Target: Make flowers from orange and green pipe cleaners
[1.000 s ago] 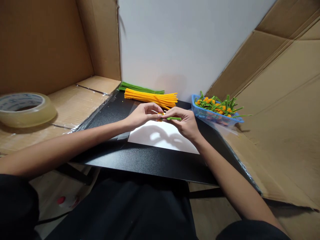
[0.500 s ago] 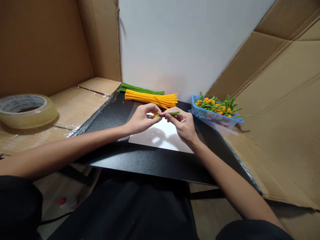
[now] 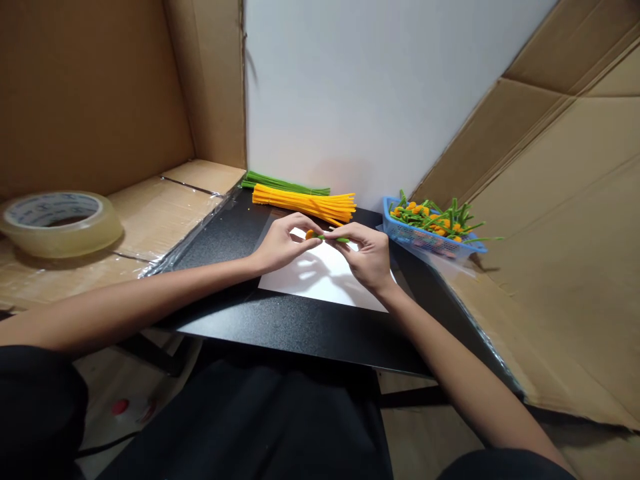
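Above a white sheet of paper [image 3: 320,285], both hands meet at a small pipe-cleaner flower [image 3: 311,235] with an orange head and a green stem. My left hand [image 3: 283,245] pinches it by the orange end, thumb and forefinger closed. The green stem is gripped between the thumb and fingers of my right hand [image 3: 369,257], and a short piece of green shows there. Behind the hands lie a bundle of yellow-orange pipe cleaners [image 3: 300,202] and a bundle of green pipe cleaners [image 3: 285,183].
A blue basket [image 3: 413,230] full of orange and green pieces stands at the right back of the black table [image 3: 280,327]. On cardboard to the left rests a big roll of clear tape [image 3: 60,243]. A white board [image 3: 380,87] and cardboard walls enclose the table.
The fingers of my right hand have shifted on the stem, and less green now sticks out to the right. The view has tilted slightly; both hands stay over the paper.
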Demonstrator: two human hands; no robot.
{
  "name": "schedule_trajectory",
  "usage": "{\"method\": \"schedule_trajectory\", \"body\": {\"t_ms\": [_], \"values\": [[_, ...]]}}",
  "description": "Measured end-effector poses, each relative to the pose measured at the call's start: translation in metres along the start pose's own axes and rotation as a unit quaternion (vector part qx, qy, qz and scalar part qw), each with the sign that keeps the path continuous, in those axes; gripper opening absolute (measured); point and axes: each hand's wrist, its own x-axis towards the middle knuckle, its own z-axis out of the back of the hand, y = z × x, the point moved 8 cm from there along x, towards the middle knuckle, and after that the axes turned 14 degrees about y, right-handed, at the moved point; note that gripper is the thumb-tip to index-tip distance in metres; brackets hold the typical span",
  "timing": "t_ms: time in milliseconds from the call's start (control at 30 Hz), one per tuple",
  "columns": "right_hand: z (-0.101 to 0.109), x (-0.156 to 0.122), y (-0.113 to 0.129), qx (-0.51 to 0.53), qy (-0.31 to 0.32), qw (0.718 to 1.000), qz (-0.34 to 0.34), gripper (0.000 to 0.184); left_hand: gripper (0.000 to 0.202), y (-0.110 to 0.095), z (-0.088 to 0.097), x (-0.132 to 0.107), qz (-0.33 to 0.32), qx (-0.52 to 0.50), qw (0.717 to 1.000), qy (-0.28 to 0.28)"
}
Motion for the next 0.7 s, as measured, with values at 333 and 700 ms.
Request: {"method": "schedule_trajectory", "body": {"t_ms": [333, 700], "values": [[-0.015, -0.002, -0.026, 0.158, -0.005, 0.981, -0.111, 0.032, 0.011, -0.012, -0.007, -0.005, -0.056, 0.126, 0.99, -0.005], [-0.03, -0.009, -0.055, 0.119, 0.062, 0.969, -0.209, 0.038, 0.02, 0.036, -0.026, -0.001, 0.119, 0.094, 0.978, 0.145]]}}
